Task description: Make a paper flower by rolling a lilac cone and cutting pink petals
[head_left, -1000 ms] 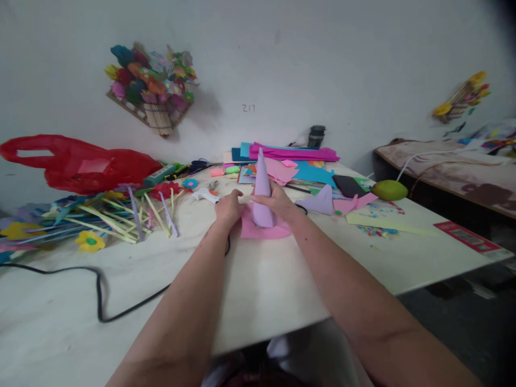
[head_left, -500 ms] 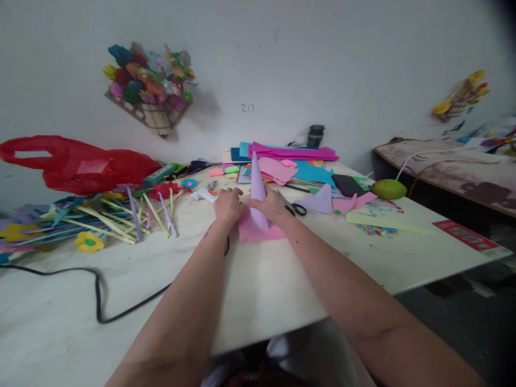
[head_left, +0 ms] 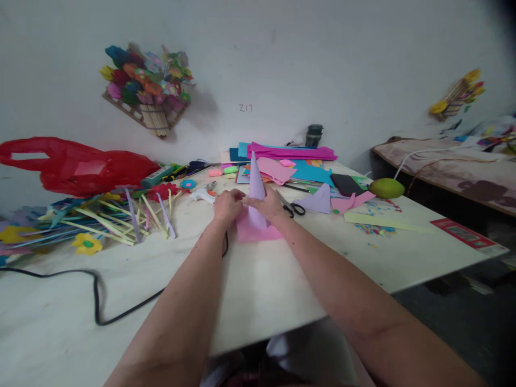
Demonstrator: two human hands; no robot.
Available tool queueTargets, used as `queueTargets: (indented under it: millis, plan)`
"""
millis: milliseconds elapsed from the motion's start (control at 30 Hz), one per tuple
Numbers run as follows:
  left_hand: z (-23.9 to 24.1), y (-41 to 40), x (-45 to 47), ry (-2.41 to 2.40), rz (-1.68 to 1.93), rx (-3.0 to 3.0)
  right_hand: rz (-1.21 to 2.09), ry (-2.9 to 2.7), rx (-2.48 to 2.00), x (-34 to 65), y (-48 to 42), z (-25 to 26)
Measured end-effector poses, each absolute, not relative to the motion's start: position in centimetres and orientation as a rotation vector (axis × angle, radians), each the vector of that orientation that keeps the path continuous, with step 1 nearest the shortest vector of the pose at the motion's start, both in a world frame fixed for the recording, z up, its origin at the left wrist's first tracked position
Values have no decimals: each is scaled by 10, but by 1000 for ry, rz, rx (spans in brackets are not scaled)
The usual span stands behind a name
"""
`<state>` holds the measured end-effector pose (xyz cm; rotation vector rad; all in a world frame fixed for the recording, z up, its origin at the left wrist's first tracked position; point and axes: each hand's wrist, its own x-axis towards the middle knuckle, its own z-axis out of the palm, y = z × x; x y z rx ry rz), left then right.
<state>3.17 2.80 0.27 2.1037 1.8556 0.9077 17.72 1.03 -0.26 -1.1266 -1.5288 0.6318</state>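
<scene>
A lilac paper cone (head_left: 257,183) stands point up on a pink sheet (head_left: 258,234) near the middle of the table. My right hand (head_left: 272,205) is wrapped round the cone's right side, its thumb lying across the front. Just left of the cone, my left hand (head_left: 228,206) has its fingers drawn together near the right thumb tip; what they hold, if anything, is hidden. Behind my left hand lies a white glue gun (head_left: 202,195). Black-handled scissors (head_left: 297,209) rest to the right of my right hand.
Paper strips (head_left: 116,217) and a yellow flower (head_left: 87,244) lie at left, before a red plastic bag (head_left: 92,166). A black cord (head_left: 97,295) crosses the table. Coloured sheets (head_left: 290,151) are piled at the back; a phone (head_left: 346,184) and green-yellow oval object (head_left: 387,188) lie right.
My left fingers have drawn in closer together beside the cone. The cone and my right hand stay in nearly the same place; the view has shifted slightly.
</scene>
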Motion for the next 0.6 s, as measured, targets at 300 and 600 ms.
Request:
queueTargets:
  millis: [300, 600]
  plan:
    - [-7, 37, 29, 1637, 1111, 1909, 619, -1513, -1110, 177, 13, -6]
    - [-1, 37, 34, 928, 1326, 1430, 685, -1551, -1055, 180, 10, -6]
